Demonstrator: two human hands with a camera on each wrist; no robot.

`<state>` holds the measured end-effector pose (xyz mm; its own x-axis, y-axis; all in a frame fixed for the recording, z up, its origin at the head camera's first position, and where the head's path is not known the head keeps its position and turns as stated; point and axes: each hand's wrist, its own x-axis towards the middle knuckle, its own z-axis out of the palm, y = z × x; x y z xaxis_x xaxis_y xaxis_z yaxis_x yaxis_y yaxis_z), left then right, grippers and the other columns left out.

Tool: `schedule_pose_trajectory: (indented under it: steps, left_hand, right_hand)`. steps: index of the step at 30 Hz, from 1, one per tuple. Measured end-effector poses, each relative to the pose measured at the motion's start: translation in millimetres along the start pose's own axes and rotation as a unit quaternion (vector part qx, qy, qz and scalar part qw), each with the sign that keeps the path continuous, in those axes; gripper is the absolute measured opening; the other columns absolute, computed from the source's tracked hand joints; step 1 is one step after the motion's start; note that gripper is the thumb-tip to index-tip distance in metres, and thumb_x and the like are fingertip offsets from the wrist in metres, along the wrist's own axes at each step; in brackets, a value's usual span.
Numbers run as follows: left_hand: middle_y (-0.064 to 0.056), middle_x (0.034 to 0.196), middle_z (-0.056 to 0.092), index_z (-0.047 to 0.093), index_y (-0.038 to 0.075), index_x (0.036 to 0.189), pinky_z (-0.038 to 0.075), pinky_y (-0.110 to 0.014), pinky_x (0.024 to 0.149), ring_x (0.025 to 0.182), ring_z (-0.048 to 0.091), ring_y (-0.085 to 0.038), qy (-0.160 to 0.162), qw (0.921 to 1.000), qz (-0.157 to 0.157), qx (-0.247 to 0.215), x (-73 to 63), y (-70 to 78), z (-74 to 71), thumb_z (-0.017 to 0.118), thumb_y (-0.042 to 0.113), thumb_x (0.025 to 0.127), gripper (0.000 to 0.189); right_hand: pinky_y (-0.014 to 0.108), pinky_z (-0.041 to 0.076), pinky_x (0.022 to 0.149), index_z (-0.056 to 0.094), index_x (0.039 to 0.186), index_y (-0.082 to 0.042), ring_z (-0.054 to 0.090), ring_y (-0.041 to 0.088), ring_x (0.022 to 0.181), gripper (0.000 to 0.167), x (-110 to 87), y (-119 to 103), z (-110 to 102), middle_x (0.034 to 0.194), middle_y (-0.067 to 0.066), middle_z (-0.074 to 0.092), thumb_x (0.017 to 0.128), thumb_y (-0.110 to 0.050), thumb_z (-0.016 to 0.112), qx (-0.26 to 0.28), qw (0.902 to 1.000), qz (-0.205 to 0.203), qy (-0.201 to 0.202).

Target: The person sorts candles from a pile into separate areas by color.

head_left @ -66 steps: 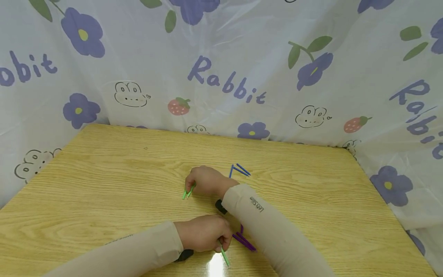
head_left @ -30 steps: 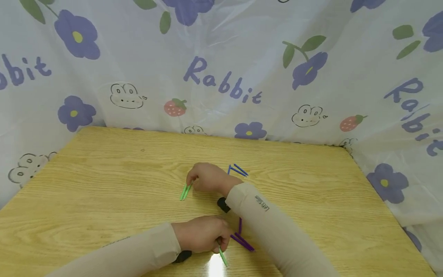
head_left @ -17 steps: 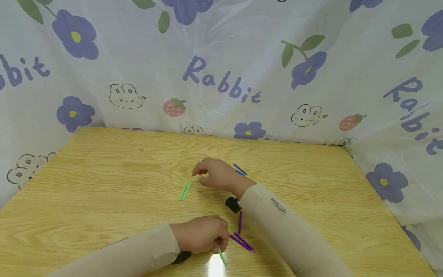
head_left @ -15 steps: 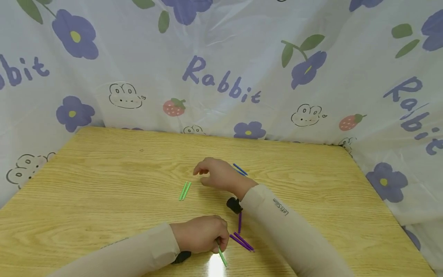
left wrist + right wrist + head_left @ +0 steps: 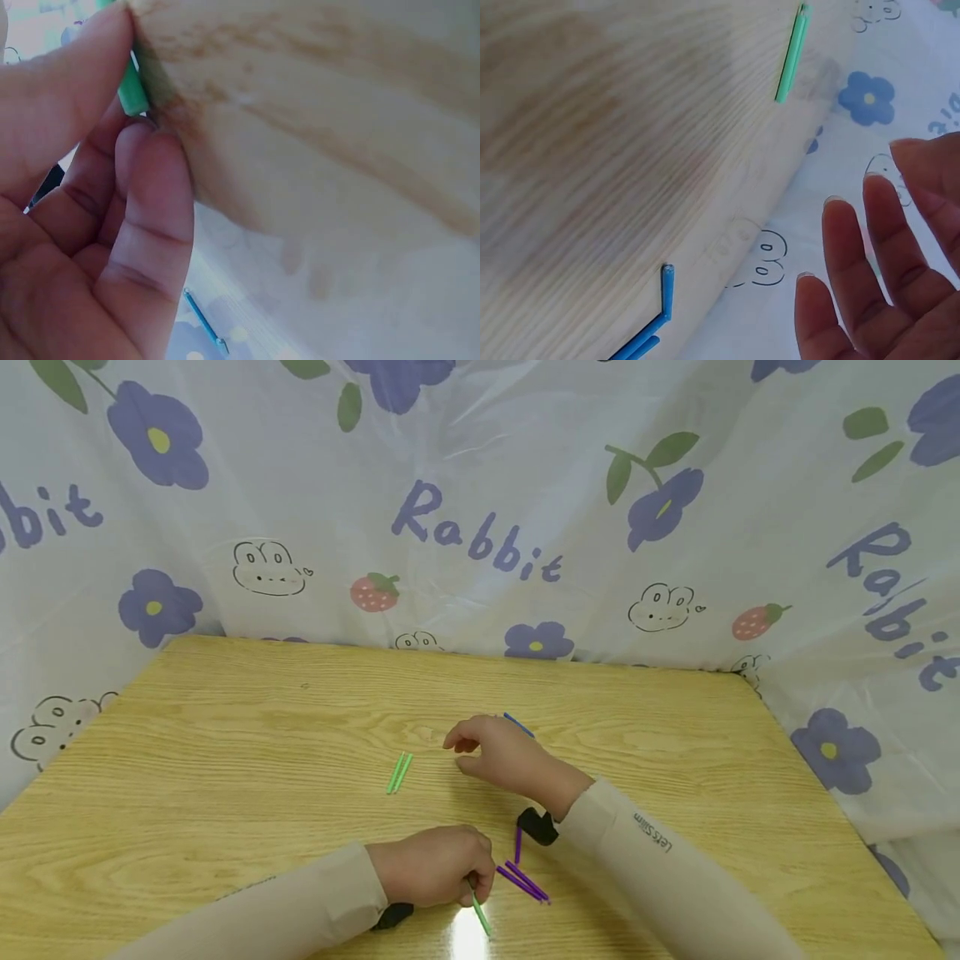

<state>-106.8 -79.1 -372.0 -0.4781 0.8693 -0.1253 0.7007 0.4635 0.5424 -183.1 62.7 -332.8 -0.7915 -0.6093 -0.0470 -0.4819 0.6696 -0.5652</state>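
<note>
My left hand [image 5: 435, 864] pinches a thin green stick [image 5: 481, 914] near the table's front; in the left wrist view the thumb and fingers close on this green stick [image 5: 133, 91]. My right hand [image 5: 506, 756] hovers over the middle of the table, fingers loosely bent and holding nothing. To its left, two green sticks [image 5: 400, 773] lie side by side. Behind it a blue stick [image 5: 519, 724] shows in the head view, the others there being hidden; the right wrist view shows several blue sticks [image 5: 667, 292]. Purple sticks [image 5: 525, 883] lie just right of the left hand.
The wooden table [image 5: 247, 735] stretches out on all sides of the sticks. A white curtain [image 5: 480, 460] printed with flowers and rabbits hangs behind and beside it. Black wrist cameras sit under the right wrist [image 5: 537, 827] and the left wrist [image 5: 393, 916].
My right hand has let go of the two green sticks and drawn back to the right, its fingers loosened. The left hand stays in place with its green stick.
</note>
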Motion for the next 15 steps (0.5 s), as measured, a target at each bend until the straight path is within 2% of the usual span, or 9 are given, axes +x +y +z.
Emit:
schedule_pose_trajectory:
  steps: [6, 11, 15]
  left_hand:
    - [0.013, 0.076, 0.053, 0.068, 0.015, 0.075, 0.042, -0.013, 0.072, 0.074, 0.045, 0.004, 0.006, 0.9998, 0.015, 0.015, -0.5, -0.7, -1.1, 0.077, 0.001, 0.076, 0.017]
    - [0.013, 0.075, 0.052, 0.067, 0.016, 0.074, 0.041, -0.012, 0.072, 0.074, 0.044, 0.004, 0.010, 0.9992, 0.020, 0.034, -1.0, -0.8, -1.5, 0.077, 0.002, 0.074, 0.017]
    - [0.013, 0.075, 0.052, 0.067, 0.016, 0.074, 0.041, -0.012, 0.073, 0.074, 0.043, 0.004, 0.010, 0.9993, 0.019, 0.032, -1.3, 0.0, -2.4, 0.077, 0.001, 0.074, 0.018]
  right_hand:
    - [0.035, 0.050, 0.087, 0.068, 0.111, -0.007, 0.062, 0.019, 0.101, 0.021, -16.9, 5.1, 1.0, 0.106, 0.003, 0.067, 0.090, -0.009, 0.066, 0.010, 0.9998, 0.005, 0.017]
    - [0.034, 0.050, 0.084, 0.069, 0.106, -0.007, 0.062, 0.019, 0.098, 0.017, -30.6, 10.6, 3.6, 0.103, 0.002, 0.068, 0.089, -0.007, 0.067, 0.021, 0.9995, 0.016, 0.016]
    - [0.033, 0.050, 0.083, 0.071, 0.103, -0.006, 0.062, 0.019, 0.096, 0.015, -40.3, 16.8, 5.3, 0.100, 0.003, 0.068, 0.089, -0.004, 0.066, 0.029, 0.9993, 0.022, 0.012]
